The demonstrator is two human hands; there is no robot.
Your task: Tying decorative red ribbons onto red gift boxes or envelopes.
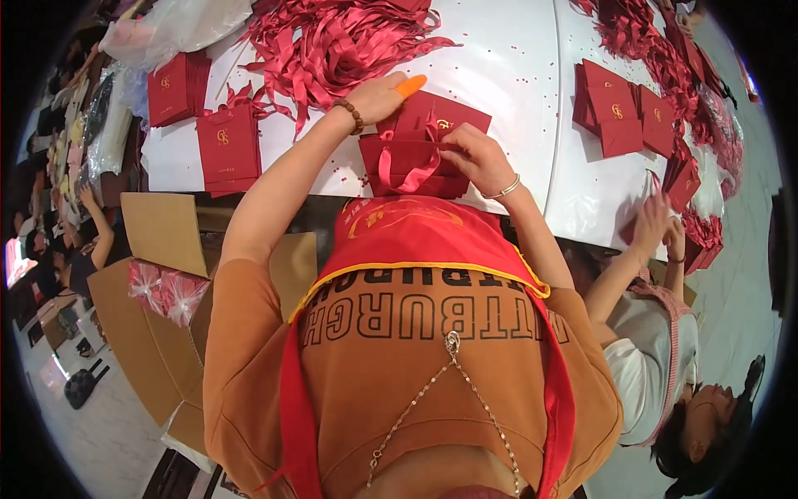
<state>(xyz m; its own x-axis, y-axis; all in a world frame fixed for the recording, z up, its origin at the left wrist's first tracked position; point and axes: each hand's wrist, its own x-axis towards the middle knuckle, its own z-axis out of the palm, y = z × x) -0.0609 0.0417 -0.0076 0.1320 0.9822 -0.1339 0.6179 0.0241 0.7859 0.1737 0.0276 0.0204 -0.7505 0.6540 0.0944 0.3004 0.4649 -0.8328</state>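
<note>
A small stack of dark red paper bags (432, 112) with gold emblems lies at the near edge of the white table (507, 66). My left hand (378, 96), with a bead bracelet and an orange fingertip cover, grips the top bag's far edge. My right hand (475, 158), wearing a silver bangle, pinches the end of a red ribbon loop (409, 172) at the bag's mouth. The loop hangs across the front of the bag between both hands.
A heap of loose red ribbons (332, 41) lies behind the bags. More red bag stacks (229, 150) (619, 112) sit left and right. A co-worker's hands (661, 229) handle bags at the right. An open cardboard box (158, 333) holds plastic-wrapped red items.
</note>
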